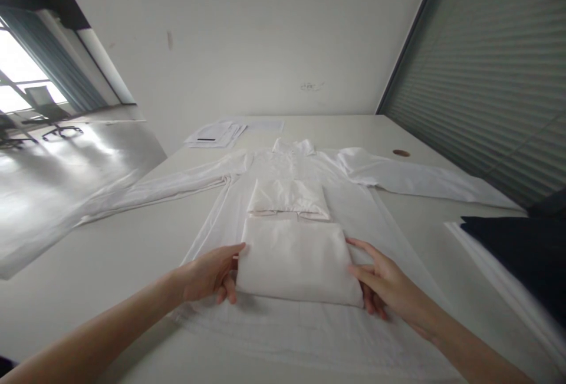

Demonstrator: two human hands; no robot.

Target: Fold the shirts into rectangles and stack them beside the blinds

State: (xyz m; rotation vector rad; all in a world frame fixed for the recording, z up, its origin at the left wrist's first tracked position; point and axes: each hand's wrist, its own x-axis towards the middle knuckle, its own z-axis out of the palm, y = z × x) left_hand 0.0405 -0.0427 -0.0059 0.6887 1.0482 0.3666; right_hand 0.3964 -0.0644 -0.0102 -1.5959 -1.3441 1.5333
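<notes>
A white long-sleeved shirt lies spread out on the table, its collar toward the wall and its sleeves stretched to both sides. On its body rests a folded white garment, a flat, roughly rectangular bundle. Just beyond it is a smaller folded white piece with a gathered edge; whether the two are joined I cannot tell. My left hand is closed on the bundle's left edge, thumb on top. At the right edge my right hand grips it too, some fingertips hidden beneath.
Loose papers with a dark pen-like strip lie at the table's far left. A round hole is cut in the tabletop at the right. Dark and white folded cloth sits at the right edge, near the window blinds.
</notes>
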